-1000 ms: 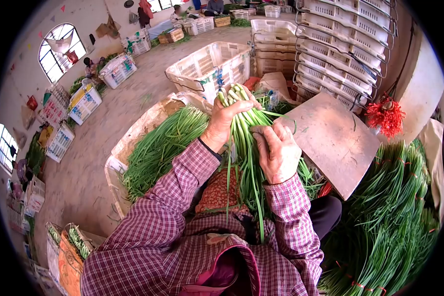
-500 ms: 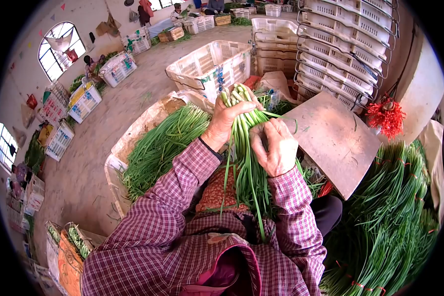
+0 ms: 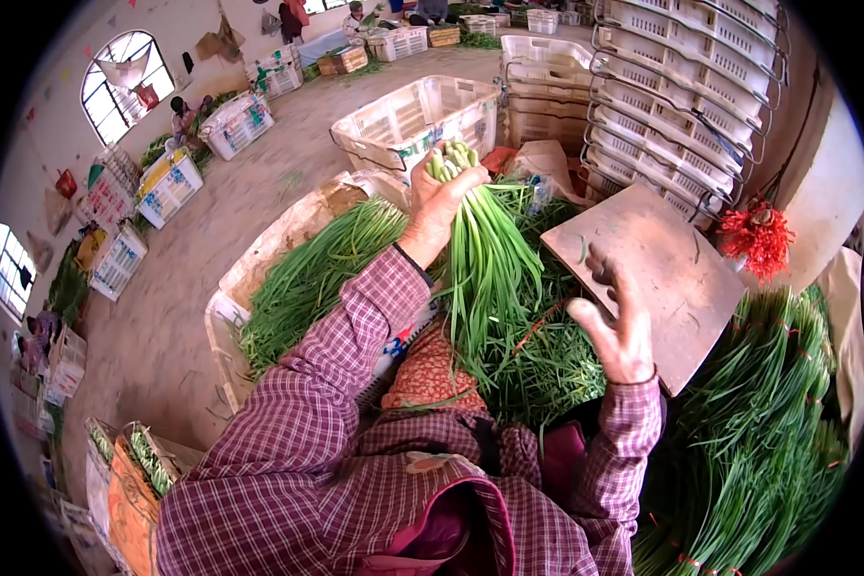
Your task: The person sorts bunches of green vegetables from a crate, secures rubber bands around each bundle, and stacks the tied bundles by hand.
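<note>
My left hand (image 3: 439,206) is wrapped round a bunch of garlic chives (image 3: 492,252) just below its pale stem ends, which stick up past my thumb. The long green leaves hang down over my lap. Off to the right, my right hand (image 3: 622,331) holds nothing, its fingers apart beside the near left edge of a square board (image 3: 658,274). Loose green leaves (image 3: 557,370) are heaped beneath and between my hands. Left of the bunch, more chives (image 3: 322,259) lie in a white crate (image 3: 223,331).
Tied chives (image 3: 754,442) are piled at my right. Red ties (image 3: 756,238) hang beyond the board. Stacked white crates (image 3: 686,106) stand behind it, and another crate (image 3: 418,120) sits straight ahead. Other people sit among crates along the far wall.
My right hand has left the bunch, moving right and slightly down, and its bent fingers have opened. The left hand keeps its hold, with the leaves now hanging more evenly together.
</note>
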Tool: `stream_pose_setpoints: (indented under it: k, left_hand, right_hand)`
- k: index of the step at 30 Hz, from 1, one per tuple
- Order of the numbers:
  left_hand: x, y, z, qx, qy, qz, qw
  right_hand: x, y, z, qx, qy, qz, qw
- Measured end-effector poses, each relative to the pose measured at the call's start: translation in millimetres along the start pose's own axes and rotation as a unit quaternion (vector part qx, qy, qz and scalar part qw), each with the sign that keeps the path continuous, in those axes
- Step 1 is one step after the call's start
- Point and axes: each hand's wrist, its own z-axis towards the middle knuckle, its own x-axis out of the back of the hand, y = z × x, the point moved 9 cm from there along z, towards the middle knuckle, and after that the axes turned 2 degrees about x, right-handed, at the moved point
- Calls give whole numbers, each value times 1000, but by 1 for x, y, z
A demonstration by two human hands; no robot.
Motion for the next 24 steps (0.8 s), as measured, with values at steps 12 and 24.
stream_pose_setpoints:
  k: [12,24]
  left_hand:
    - [-51,-18,-36,145,-9,-151,978]
    - [-87,-12,-41,241,-263,-145,923]
  right_hand:
    - [-82,21,25,-6,67,-107,992]
    - [-118,69,-8,-237,-103,488,834]
